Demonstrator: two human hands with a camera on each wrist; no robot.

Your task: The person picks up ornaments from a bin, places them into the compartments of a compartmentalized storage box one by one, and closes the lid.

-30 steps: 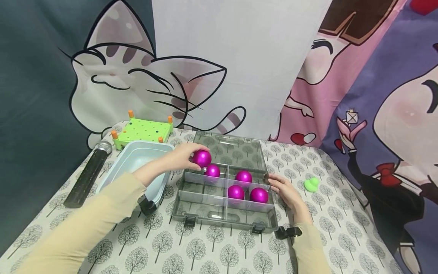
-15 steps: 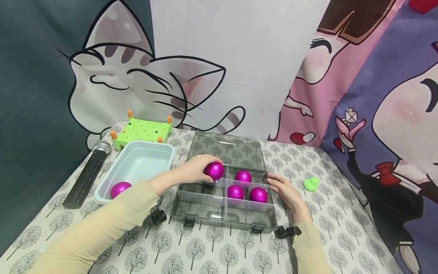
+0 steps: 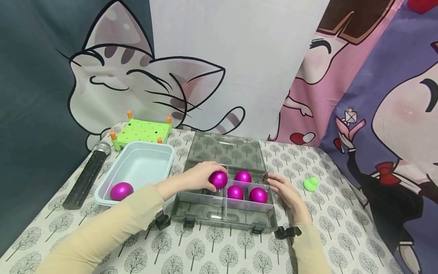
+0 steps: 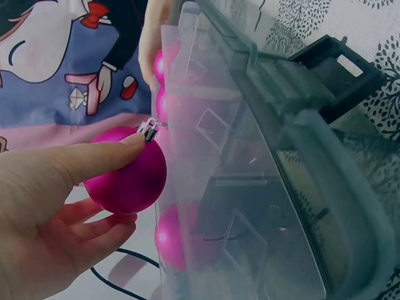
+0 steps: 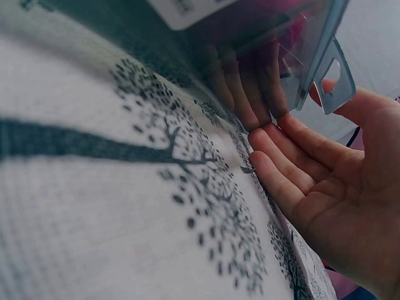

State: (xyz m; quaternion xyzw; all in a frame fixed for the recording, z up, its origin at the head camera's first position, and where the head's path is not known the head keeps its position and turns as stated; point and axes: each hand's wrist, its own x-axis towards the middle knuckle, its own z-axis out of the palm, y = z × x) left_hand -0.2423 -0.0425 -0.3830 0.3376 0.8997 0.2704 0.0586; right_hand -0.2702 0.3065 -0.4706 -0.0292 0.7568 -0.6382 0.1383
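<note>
My left hand (image 3: pixel 202 177) holds a magenta Christmas bauble (image 3: pixel 218 180) over the left middle compartment of a grey translucent divider box (image 3: pixel 224 222). In the left wrist view, the thumb lies by the bauble's silver cap (image 4: pixel 149 129), with fingers round the far side. Another bauble (image 4: pixel 176 237) shows behind the clear divider there; my left hand hides it in the head view. Two baubles (image 3: pixel 258 195) sit in the right middle compartment, and one (image 3: pixel 243 177) in the right back one. My right hand (image 3: pixel 284 190) rests its extended fingers against the box's right side.
A pale blue basin (image 3: pixel 147 167) with one bauble (image 3: pixel 121 191) stands left of the box. Behind the basin is a green pegged toy table (image 3: pixel 142 131); a black microphone (image 3: pixel 87 175) lies leftmost. A green rubber duck (image 3: pixel 310 184) sits right. The box lid (image 3: pixel 226 148) lies open backward.
My left hand has carried the bauble rightward and toward me, from above the back compartment to the left middle one. The basin's bauble came into sight behind my arm. My right hand stayed put.
</note>
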